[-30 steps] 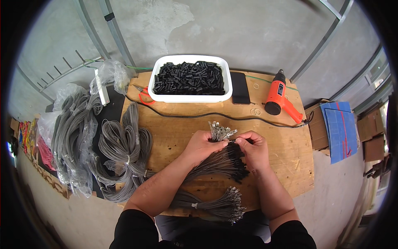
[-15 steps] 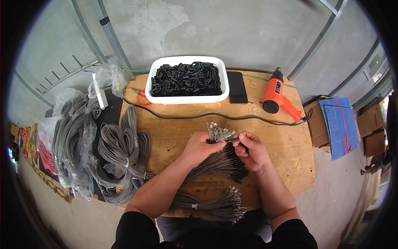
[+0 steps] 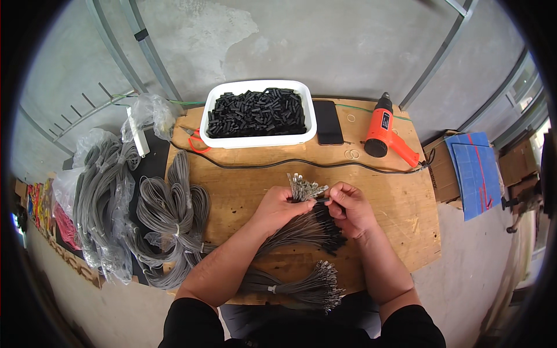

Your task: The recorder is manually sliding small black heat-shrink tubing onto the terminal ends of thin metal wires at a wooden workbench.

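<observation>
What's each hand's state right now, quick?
Left hand: closed, holding a bunch of silver-tipped wires.
Right hand: closed in a pinch beside those tips; anything held is too small to tell.

- A small workshop is shown, where wiring is handled at a worn wooden bench.
- An orange heat gun is laid on the bench, and a black cord is strung across the wood.
- A white tub is filled with short black tubes; red-handled pliers are placed beside it.
- Grey wires with metal tips are gathered in bunches, and coils are piled to the left.
- The rough grey wall is fronted by metal struts.
- At the right, cardboard boxes are stacked, and blue sheets are propped beside the bench.
</observation>
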Motion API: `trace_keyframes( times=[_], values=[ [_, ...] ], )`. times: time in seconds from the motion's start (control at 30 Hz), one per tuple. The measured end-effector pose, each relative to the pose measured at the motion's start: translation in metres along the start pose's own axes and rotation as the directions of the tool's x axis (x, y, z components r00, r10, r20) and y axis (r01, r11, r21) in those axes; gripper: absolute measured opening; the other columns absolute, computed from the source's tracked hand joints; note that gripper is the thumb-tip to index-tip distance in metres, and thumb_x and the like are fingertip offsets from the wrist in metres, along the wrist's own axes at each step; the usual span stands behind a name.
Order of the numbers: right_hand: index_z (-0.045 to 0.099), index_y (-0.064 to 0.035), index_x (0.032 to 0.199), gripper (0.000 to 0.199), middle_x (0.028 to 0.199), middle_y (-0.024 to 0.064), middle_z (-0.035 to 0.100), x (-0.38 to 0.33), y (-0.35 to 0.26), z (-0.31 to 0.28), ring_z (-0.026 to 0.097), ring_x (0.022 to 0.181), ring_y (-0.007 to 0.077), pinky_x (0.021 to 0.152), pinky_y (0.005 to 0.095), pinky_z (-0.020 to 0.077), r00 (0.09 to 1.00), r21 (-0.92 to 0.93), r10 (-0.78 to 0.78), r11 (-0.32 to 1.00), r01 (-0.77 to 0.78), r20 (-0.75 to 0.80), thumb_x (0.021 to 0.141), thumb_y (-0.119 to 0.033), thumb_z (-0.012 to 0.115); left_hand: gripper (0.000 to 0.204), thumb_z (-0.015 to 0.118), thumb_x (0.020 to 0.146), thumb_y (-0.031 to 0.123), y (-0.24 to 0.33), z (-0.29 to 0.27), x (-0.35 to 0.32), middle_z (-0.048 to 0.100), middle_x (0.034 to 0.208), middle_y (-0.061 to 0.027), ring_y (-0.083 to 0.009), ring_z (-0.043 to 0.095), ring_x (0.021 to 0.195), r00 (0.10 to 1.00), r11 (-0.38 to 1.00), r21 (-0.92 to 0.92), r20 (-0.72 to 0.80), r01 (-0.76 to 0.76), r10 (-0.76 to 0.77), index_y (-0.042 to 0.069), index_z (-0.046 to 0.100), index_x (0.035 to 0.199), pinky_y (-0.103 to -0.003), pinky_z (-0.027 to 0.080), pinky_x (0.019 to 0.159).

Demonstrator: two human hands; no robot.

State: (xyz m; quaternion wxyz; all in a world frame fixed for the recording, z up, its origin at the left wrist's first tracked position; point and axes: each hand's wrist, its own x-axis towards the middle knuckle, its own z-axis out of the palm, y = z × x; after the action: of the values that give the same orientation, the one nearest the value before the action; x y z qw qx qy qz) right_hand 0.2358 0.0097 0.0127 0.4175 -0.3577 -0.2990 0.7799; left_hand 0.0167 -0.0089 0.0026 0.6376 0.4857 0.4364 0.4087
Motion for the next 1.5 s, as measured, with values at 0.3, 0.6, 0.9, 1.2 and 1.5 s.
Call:
trace_keyframes(
  times=[0.3,0.6,0.9,1.2,1.5],
  values=[
    [0.068,-0.0016,0.103,0.014,0.079,-0.0027,0.063,-0.005,-0.010,0.001,0.046,0.059,0.0028,0.052,0.0185,0.0336,0.985,-0.176,-0.168,0.972,0.157,-0.050,0.091,-0.009,0.072,0.019,0.074,0.089,0.011,0.002,0.001,-0.002,0.070,0.082,-0.0023,-0.0069,0.060,0.072,0.997,0.997,0.069,-0.064,-0.040,0.045,-0.004,0.073,0.101,-0.022,0.049,0.068],
    [0.069,0.0001,0.099,0.010,0.088,0.0028,0.068,-0.006,-0.001,0.011,0.061,0.076,0.0061,0.067,0.0191,0.0481,0.981,-0.257,-0.194,0.949,0.183,-0.018,0.091,-0.007,0.072,0.019,0.075,0.089,0.009,0.006,0.003,-0.002,0.070,0.082,-0.0047,-0.0081,0.062,0.071,0.997,0.996,-0.054,0.040,0.069,-0.067,-0.004,0.071,0.104,-0.023,0.052,0.065],
    [0.069,0.0007,0.090,0.004,0.084,0.0035,0.069,-0.006,0.004,0.010,0.060,0.073,0.0062,0.066,0.0204,0.0484,0.983,-0.306,-0.185,0.937,0.169,-0.022,0.091,-0.003,0.071,0.012,0.073,0.088,0.002,-0.004,0.002,0.000,0.067,0.080,-0.0049,-0.0104,0.060,0.069,1.000,0.993,-0.122,0.009,-0.001,0.002,-0.005,0.071,0.098,-0.024,0.049,0.064],
    [0.053,-0.0029,0.106,0.011,0.086,0.0077,0.059,-0.008,-0.016,0.012,0.043,0.058,0.0112,0.050,0.0231,0.0343,0.998,0.157,0.014,0.987,-0.023,0.056,0.095,-0.003,0.052,0.008,0.070,0.090,0.003,-0.003,-0.001,0.002,0.063,0.077,-0.0019,-0.0083,0.055,0.066,0.998,1.000,-0.010,-0.064,0.028,-0.028,-0.003,0.068,0.094,-0.024,0.045,0.061],
    [0.057,-0.0012,0.107,0.013,0.084,0.0080,0.063,-0.004,-0.015,0.004,0.042,0.057,0.0094,0.050,0.0205,0.0330,0.996,0.142,-0.068,0.987,0.075,-0.050,0.103,-0.008,0.047,0.009,0.070,0.090,0.006,0.001,0.000,0.002,0.062,0.077,-0.0019,-0.0091,0.056,0.067,0.995,0.998,-0.045,-0.091,0.044,-0.048,-0.002,0.067,0.092,-0.025,0.045,0.061]
  ],
)
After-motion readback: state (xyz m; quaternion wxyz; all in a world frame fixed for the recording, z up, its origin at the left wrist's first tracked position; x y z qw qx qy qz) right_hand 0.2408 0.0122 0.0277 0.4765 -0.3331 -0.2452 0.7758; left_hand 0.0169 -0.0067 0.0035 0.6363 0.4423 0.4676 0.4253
